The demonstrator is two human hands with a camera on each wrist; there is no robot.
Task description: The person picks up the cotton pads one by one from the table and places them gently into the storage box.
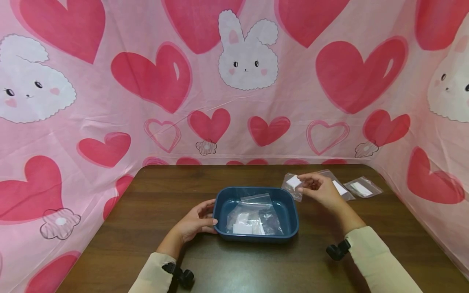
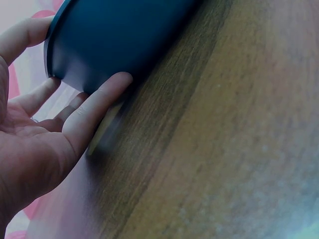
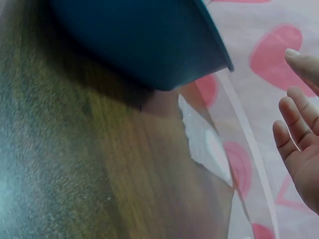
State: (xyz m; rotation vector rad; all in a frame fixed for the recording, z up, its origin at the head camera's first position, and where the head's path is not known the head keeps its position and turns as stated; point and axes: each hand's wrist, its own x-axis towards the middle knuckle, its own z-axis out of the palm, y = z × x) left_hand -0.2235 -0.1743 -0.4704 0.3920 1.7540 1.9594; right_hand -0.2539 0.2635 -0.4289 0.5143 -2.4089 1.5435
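A dark blue plastic box [image 1: 255,239] sits on the wooden table, holding several clear zip bags [image 1: 253,217] with white pieces inside. My left hand [image 1: 196,221] holds the box's left end, its thumb at the rim and its other fingers along the outer wall [image 2: 94,55]. Beyond the box's right corner lies a zip bag [image 1: 293,188] with a white piece in it. Right over this bag reaches my right hand [image 1: 318,189], thumb and fingers apart. In the right wrist view the bag [image 3: 204,142] lies flat, and the fingers [image 3: 301,119] are spread with nothing between them.
Two more zip bags with white contents lie at the back right: one bag [image 1: 340,188] partly behind the right hand, another bag [image 1: 364,188] farther right. A pink cloth [image 1: 234,130] printed with hearts and rabbits hangs around the wooden table [image 1: 154,191].
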